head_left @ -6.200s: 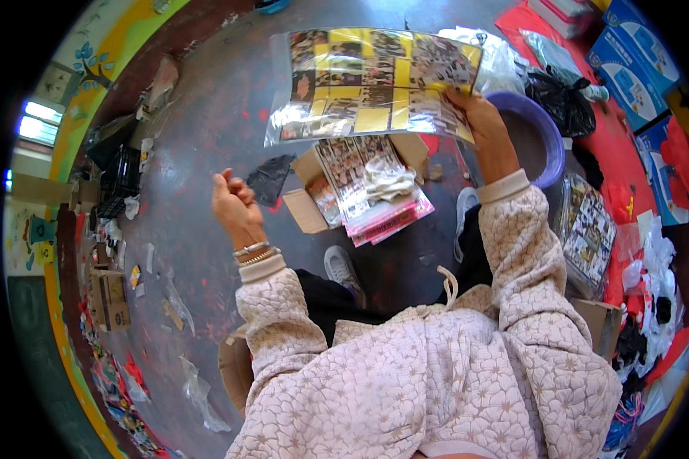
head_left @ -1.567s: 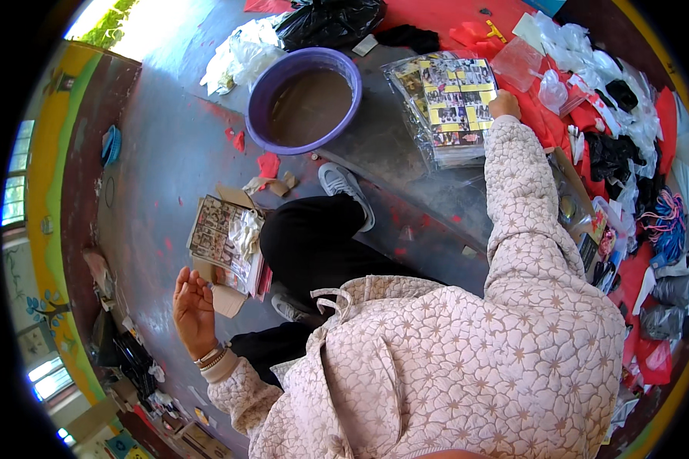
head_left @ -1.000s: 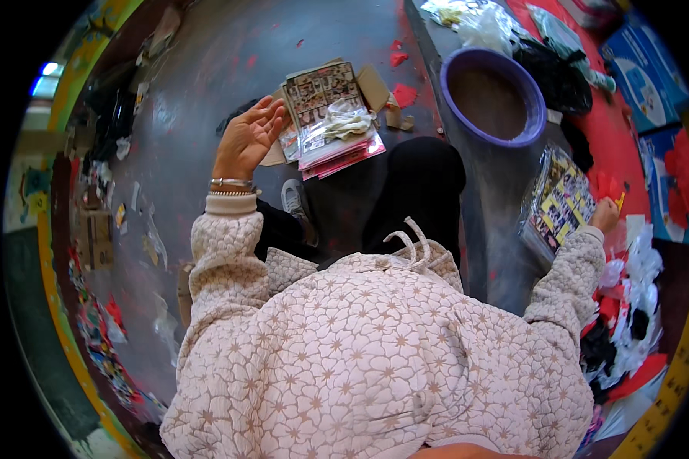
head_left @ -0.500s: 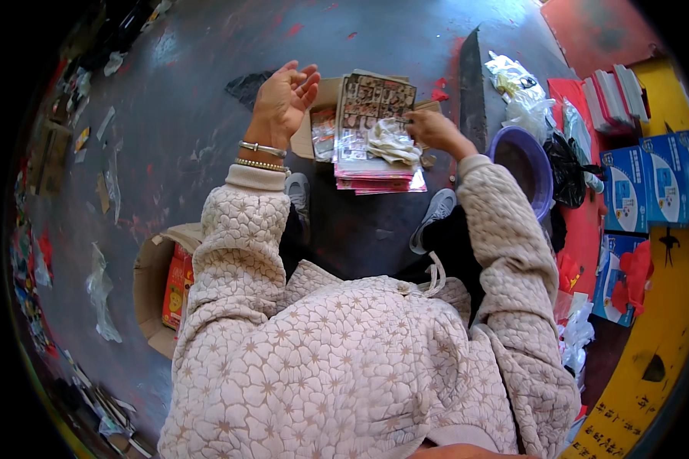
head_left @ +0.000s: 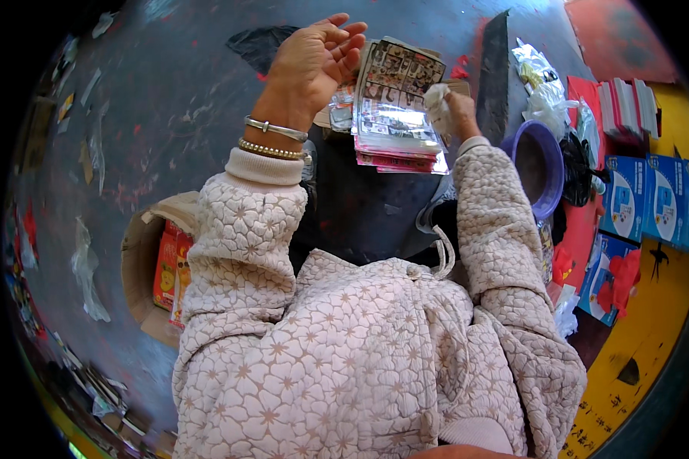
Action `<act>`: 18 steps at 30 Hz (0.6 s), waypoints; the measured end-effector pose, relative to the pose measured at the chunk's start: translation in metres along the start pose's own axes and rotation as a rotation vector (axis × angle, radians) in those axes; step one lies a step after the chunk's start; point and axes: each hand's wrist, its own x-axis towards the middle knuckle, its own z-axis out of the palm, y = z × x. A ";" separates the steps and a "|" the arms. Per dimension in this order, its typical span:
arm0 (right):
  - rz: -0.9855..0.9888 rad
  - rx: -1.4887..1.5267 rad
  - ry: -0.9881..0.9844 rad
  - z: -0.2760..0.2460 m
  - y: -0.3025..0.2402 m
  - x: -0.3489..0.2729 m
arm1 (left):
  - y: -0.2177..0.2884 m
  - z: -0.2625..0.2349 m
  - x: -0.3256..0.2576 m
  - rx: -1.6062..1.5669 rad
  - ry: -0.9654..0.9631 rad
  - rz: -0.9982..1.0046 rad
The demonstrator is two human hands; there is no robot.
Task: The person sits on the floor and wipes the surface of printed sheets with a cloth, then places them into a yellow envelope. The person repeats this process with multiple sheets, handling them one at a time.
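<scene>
A stack of printed sheets in clear plastic sleeves (head_left: 396, 107) lies in a small cardboard box on the grey floor ahead of my knees. My right hand (head_left: 453, 107) is closed on a crumpled piece of clear plastic (head_left: 438, 101) at the stack's right edge. My left hand (head_left: 314, 57) hovers just left of the stack with fingers curled apart and nothing in it. Two bracelets sit on that wrist.
A purple basin (head_left: 543, 168) stands to the right beside black and clear bags. Blue boxes (head_left: 651, 206) and red packs line the far right on a yellow floor strip. An open cardboard box (head_left: 157, 268) with red packets sits at my left. Plastic scraps litter the floor.
The view has swung from the right-hand pile back to the box in front. My right hand left the sheet pack on the right and now grips crumpled plastic at the stack.
</scene>
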 end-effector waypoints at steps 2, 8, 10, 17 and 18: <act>0.849 1.289 0.082 -0.025 0.006 0.003 | -0.004 0.003 0.003 0.004 -0.010 -0.012; 0.353 0.392 -0.265 -0.087 -0.028 -0.006 | -0.004 0.002 0.005 0.040 -0.033 -0.029; 0.146 0.056 -0.360 -0.070 -0.051 -0.020 | -0.007 0.006 0.007 0.039 -0.037 -0.060; -0.158 0.113 -0.427 -0.002 -0.093 -0.055 | -0.005 0.012 0.001 0.041 0.061 -0.083; -0.171 0.100 -0.364 -0.006 -0.098 -0.057 | -0.003 0.010 0.002 0.040 0.058 -0.077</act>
